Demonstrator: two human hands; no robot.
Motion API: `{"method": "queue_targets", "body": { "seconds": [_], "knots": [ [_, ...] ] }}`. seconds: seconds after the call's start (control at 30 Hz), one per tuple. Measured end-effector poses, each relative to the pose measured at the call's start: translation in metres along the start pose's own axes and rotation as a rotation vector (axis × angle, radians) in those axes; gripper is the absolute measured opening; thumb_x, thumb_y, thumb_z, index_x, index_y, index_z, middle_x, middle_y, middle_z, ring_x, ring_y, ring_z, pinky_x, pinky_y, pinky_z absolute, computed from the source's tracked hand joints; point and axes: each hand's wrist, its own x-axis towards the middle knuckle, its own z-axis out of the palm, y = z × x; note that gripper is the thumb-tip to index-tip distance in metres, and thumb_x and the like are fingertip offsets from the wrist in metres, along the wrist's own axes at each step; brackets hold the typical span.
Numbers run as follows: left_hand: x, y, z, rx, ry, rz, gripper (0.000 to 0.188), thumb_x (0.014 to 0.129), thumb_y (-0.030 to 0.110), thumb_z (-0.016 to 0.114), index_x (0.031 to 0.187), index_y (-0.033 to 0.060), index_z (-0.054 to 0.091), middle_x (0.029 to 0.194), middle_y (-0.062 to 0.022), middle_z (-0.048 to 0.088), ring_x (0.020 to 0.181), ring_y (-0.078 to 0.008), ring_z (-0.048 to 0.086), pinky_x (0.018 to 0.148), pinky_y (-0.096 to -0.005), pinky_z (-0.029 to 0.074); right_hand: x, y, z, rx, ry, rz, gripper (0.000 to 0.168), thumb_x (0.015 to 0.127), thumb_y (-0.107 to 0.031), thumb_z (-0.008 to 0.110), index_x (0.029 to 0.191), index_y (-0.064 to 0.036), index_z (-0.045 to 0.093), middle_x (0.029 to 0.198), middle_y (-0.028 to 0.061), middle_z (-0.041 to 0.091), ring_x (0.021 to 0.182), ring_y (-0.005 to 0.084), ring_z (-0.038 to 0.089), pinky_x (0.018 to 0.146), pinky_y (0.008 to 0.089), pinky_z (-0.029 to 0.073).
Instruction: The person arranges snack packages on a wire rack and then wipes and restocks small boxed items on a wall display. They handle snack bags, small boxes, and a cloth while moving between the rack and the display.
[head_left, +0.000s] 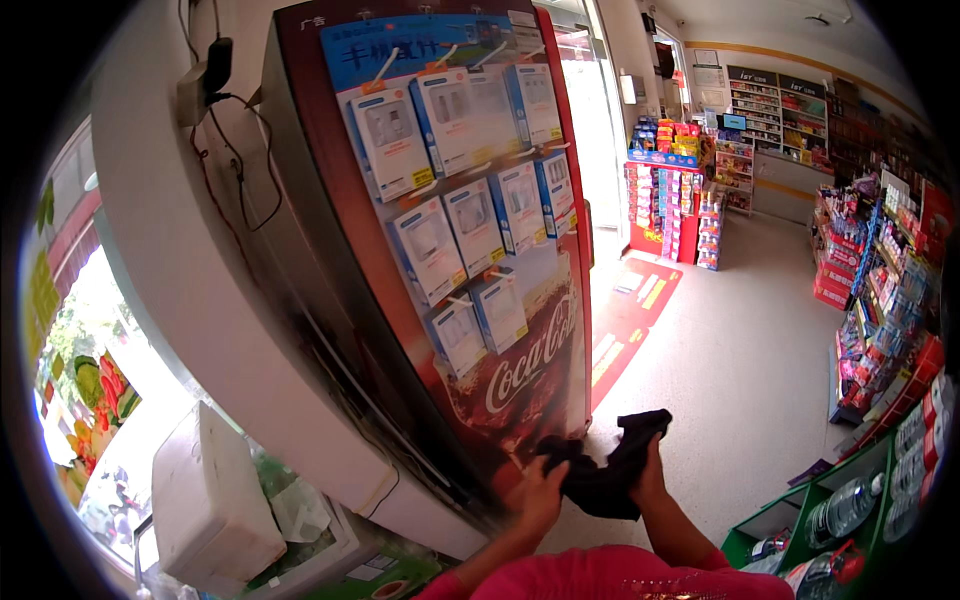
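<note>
A crumpled black cloth (606, 480) hangs between my two hands in front of my pink top. My left hand (538, 491) grips its left end, close to the lower part of a Coca-Cola refrigerator cabinet (480, 420). At the other end, my right hand (651, 476) holds the cloth up, with a corner of it rising above my fingers. Folds hide parts of my fingertips. On the cabinet's side, boxed phone accessories (472, 225) hang in rows from white hooks on a display board.
To the left, a white foam box (214, 502) stands tilted beside a pillar (187, 262) with dangling cables. Green shelving (799, 517) with large water bottles is at my lower right. A red mat (637, 307) lies by the bright doorway; snack racks (667, 202) stand farther back.
</note>
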Motion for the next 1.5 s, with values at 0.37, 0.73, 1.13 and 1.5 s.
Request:
{"method": "queue_targets", "body": {
  "seconds": [0.37,0.73,1.13,1.5],
  "knots": [
    [0.166,0.197,-0.029,0.367,-0.152,0.413,0.036,0.084,0.000,0.060,0.119,0.0018,0.050,0.111,-0.0081,0.049,0.101,-0.0157,0.054,0.085,-0.0287,0.047,0.254,-0.149,0.062,-0.004,-0.445,0.102,0.054,0.096,-0.046,0.040,0.127,-0.002,0.044,0.108,0.0161,0.061,0.096,0.0283,0.063,0.084,0.0388,0.052],
    [0.354,0.363,0.005,0.808,0.221,0.862,0.041,0.086,0.007,0.059,0.124,-0.0020,0.046,0.112,-0.0156,0.053,0.100,-0.0232,0.057,0.081,-0.0301,0.051,0.444,-0.288,0.245,-0.660,-0.498,-0.851,0.042,0.093,-0.038,0.054,0.113,-0.001,0.056,0.091,0.0064,0.063,0.080,0.0126,0.060,0.072,0.0257,0.049],
    [0.445,0.377,0.040,0.690,0.620,0.473,0.056,0.087,0.013,0.061,0.133,-0.0085,0.037,0.107,-0.0141,0.059,0.094,-0.0196,0.061,0.080,-0.0285,0.052,0.548,-0.292,0.308,-0.979,-1.040,-0.654,0.055,0.087,-0.041,0.062,0.116,0.004,0.054,0.101,0.0171,0.064,0.093,0.0224,0.063,0.083,0.0326,0.049],
    [0.450,0.387,0.087,0.280,0.637,0.561,0.044,0.090,0.016,0.056,0.125,-0.0071,0.044,0.102,-0.0100,0.059,0.086,-0.0143,0.061,0.075,-0.0263,0.052,0.561,-0.316,0.310,-0.763,-1.177,-0.669,0.053,0.086,-0.041,0.064,0.114,0.004,0.056,0.097,0.0132,0.065,0.088,0.0177,0.064,0.080,0.0282,0.050]
  ]
}}
